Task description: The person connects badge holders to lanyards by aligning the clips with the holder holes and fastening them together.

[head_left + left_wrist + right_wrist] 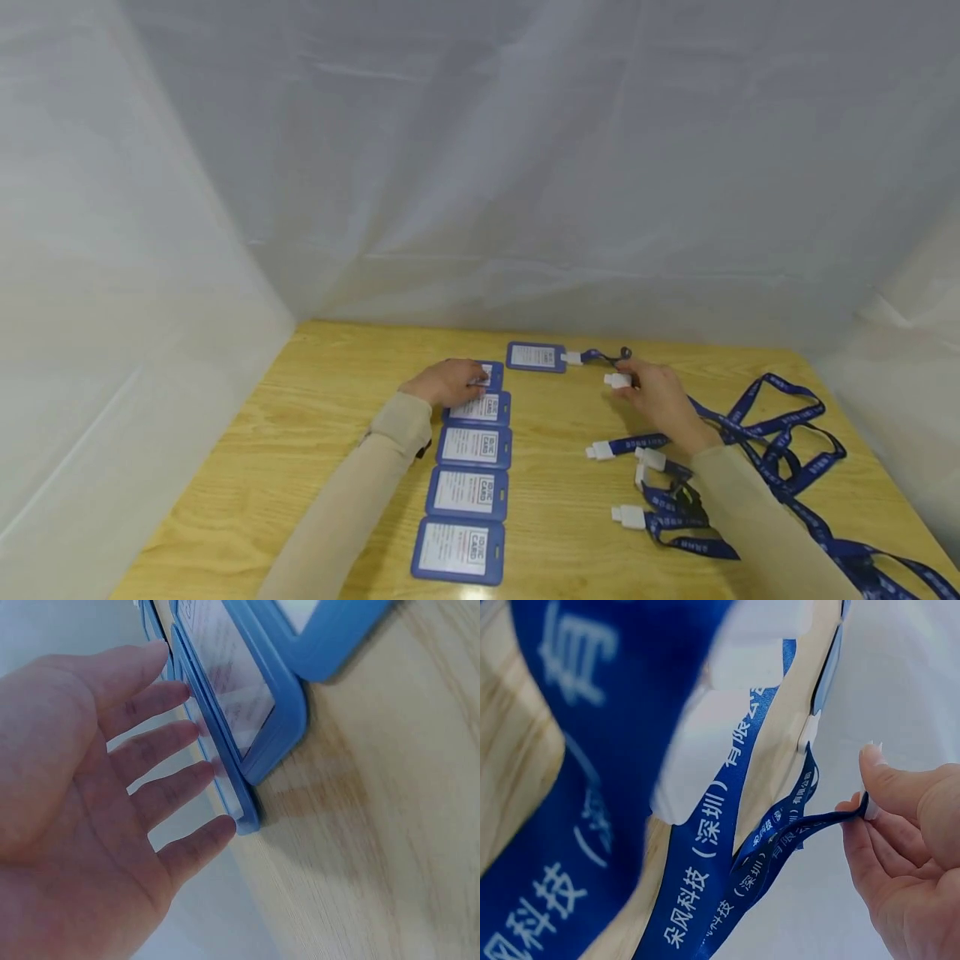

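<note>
Your left hand (450, 382) covers much of the farthest card holder (495, 375) in the column, so its left part cannot be read; the fingers are extended, with the tips touching it. Your right hand (663, 404) pinches a white clip (617, 381) between thumb and fingers, which partly hide it. Your right sleeve (772, 525) hides parts of the lanyards (678, 522), and at the lower right these are cut off by the edge. In the right wrist view, a near strap (615, 712) is blurred and blocks much. The small print on the cards is hard to make out. Beyond the column, another holder (536, 357) lies joined to a short visible piece of strap. The surface (547, 500) is yellowish, wood-grained, with glare at the near edge. Pale, wrinkled sheeting (487, 167) stands behind it and at both sides.
</note>
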Demonstrator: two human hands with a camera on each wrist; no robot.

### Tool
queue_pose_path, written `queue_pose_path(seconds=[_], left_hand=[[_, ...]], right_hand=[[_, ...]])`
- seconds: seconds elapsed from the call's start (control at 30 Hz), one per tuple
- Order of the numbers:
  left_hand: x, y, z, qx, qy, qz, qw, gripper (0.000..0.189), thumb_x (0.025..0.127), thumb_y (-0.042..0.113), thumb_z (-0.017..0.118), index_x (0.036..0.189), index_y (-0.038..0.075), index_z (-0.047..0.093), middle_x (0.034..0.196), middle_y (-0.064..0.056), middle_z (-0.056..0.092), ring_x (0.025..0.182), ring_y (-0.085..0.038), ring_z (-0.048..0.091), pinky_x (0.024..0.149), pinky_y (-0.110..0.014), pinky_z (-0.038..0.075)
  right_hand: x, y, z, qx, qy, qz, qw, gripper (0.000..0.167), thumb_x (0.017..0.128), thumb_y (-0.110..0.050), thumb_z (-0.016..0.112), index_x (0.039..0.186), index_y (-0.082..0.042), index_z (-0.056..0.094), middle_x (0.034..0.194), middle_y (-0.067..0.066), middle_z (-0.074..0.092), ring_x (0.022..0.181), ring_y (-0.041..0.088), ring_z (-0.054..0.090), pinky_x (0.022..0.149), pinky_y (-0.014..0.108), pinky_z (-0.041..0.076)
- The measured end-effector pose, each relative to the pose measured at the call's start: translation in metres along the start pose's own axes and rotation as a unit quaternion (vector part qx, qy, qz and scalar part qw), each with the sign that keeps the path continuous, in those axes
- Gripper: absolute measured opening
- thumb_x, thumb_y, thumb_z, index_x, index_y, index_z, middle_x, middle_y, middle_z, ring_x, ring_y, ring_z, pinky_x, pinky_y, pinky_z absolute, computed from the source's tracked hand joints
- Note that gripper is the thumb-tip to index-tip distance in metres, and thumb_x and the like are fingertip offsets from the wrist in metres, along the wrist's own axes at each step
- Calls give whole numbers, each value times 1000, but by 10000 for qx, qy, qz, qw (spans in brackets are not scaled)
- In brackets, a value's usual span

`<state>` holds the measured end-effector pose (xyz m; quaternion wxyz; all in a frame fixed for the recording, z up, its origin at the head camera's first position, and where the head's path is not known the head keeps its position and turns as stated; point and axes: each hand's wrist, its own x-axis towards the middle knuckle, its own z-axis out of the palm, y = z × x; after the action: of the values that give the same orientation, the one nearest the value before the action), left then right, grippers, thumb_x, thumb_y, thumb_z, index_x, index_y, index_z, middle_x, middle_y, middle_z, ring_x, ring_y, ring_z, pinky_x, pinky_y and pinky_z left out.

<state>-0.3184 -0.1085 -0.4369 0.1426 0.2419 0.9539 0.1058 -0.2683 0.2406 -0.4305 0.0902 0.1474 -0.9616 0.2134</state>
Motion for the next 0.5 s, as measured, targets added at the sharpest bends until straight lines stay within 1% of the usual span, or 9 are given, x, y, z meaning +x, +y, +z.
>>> queue_pose_path(seconds=[0.17,0.23,0.37,0.5], left_hand=[[-2,1,-1,32,-122,1,9999,42,105,32,55,144,16,57,157,-9,45,146,-32,41,122,-48,33],[-3,1,-2,-20,-140,-5,9999,42,105,32,54,143,16,58,156,-9,46,145,-32,41,121,-49,34],[-4,3,-4,-112,-138,-10,9998,39,105,32,54,140,15,61,154,-9,49,143,-31,45,120,-49,36],[-4,4,-4,-169,-169,-22,9997,37,105,30,53,139,16,62,153,-8,51,143,-30,45,120,-48,36]], right_hand=[[0,-1,2,7,-70,-74,9999,35,91,-5,74,123,6,67,104,21,73,82,28,70,69,41,60],[0,-2,3,-1,-74,-97,9999,35,91,-5,74,123,6,68,103,21,73,83,28,70,69,40,60],[2,-2,4,13,-57,-134,9999,35,90,-8,76,122,5,69,98,18,74,78,23,68,66,37,59],[5,-3,5,36,-82,-112,9999,36,88,-10,78,119,5,70,96,17,73,77,23,67,65,37,58]])
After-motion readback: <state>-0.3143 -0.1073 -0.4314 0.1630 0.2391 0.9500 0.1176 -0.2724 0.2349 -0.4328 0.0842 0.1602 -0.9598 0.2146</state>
